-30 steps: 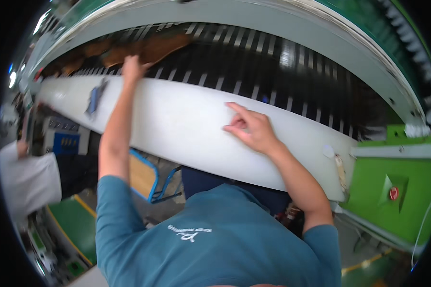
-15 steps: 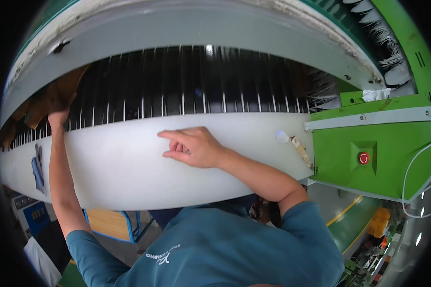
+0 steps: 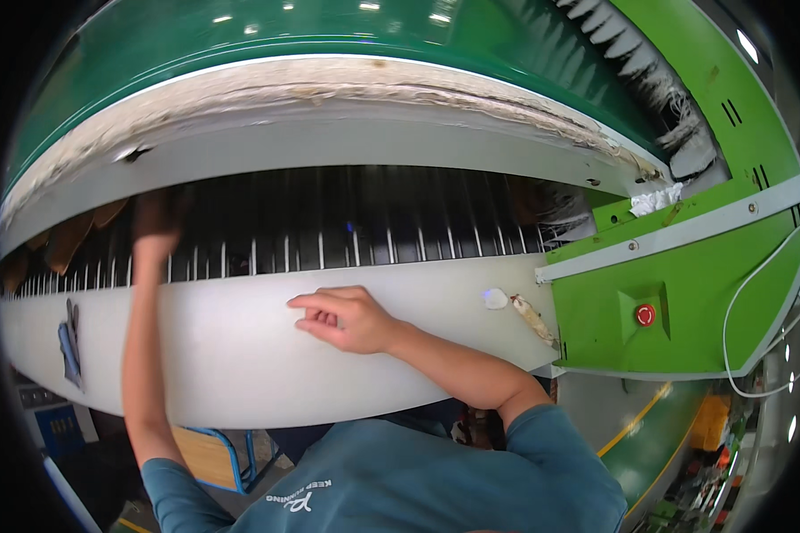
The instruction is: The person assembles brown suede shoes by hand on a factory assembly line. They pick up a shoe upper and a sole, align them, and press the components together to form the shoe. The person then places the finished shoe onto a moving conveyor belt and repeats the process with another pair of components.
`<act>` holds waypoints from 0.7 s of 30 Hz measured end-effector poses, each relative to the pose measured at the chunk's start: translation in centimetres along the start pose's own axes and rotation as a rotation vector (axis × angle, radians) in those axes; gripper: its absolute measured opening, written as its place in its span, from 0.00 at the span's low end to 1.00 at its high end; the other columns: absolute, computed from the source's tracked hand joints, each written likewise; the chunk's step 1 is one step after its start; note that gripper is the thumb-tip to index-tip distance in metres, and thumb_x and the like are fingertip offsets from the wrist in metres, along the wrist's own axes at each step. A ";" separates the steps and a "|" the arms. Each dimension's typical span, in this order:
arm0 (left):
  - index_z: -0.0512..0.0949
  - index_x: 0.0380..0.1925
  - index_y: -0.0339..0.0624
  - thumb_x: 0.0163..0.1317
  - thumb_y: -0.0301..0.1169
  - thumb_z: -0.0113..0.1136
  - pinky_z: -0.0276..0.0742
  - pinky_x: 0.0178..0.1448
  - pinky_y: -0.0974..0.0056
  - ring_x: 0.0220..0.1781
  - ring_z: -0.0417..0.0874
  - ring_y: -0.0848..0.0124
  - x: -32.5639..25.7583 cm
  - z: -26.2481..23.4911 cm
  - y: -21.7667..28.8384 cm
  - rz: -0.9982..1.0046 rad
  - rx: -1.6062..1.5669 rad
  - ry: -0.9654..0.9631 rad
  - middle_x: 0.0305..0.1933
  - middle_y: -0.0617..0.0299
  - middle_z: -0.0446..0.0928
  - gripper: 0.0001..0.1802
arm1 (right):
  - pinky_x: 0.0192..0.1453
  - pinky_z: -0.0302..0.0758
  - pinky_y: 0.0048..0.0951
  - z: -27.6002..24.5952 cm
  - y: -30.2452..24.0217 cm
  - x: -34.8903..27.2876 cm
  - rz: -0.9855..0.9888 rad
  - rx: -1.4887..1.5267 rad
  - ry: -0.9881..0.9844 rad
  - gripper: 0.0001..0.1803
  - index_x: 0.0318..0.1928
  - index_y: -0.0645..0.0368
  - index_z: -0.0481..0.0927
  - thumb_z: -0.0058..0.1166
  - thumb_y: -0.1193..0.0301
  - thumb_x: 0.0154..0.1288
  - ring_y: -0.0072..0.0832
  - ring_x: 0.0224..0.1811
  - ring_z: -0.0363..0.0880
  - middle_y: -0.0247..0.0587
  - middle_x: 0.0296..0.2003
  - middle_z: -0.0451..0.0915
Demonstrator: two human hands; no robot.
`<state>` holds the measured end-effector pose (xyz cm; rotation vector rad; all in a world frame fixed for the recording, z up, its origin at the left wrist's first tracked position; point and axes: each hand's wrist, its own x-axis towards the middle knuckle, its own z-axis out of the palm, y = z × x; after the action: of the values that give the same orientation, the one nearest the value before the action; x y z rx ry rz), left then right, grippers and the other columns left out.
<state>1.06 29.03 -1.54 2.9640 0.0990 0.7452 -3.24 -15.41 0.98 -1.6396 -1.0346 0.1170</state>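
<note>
My left hand (image 3: 157,220) reaches past the far edge of the white board (image 3: 267,382), over the dark slatted bed (image 3: 373,213) of a machine. It is smeared by motion and in shadow, so its fingers cannot be made out. Just left of it, several flat brown leather-like pieces (image 3: 67,244) lie under the machine's grey front bar. My right hand (image 3: 351,320) hovers above or rests on the middle of the board. Its index finger and thumb stick out apart, the other fingers are curled, and nothing shows in it.
A blue-handled tool (image 3: 69,346) lies at the board's left. Toward its right end are a small white disc (image 3: 495,298) and a tape-wrapped stick (image 3: 532,318). A green housing with a red stop button (image 3: 644,315) stands at right. The grey bar (image 3: 329,142) spans the bed.
My left hand has moved right, away from the brown piece it was at. My right hand keeps its pose. The whole view has shifted, with more of the green machine cover showing.
</note>
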 end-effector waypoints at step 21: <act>0.87 0.45 0.38 0.68 0.35 0.76 0.88 0.60 0.53 0.60 0.87 0.55 -7.2 -1.9 27.1 0.109 -0.777 -0.074 0.58 0.56 0.84 0.13 | 0.57 0.82 0.44 -81.0 -2.3 12.5 1.148 -1.703 0.516 0.35 0.63 0.58 0.88 0.68 0.43 0.67 0.47 0.62 0.88 0.56 0.61 0.88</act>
<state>-5.00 1.66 -0.61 2.2555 -0.2920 0.5187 48.87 -67.30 37.26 -3.3081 0.6883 -0.5716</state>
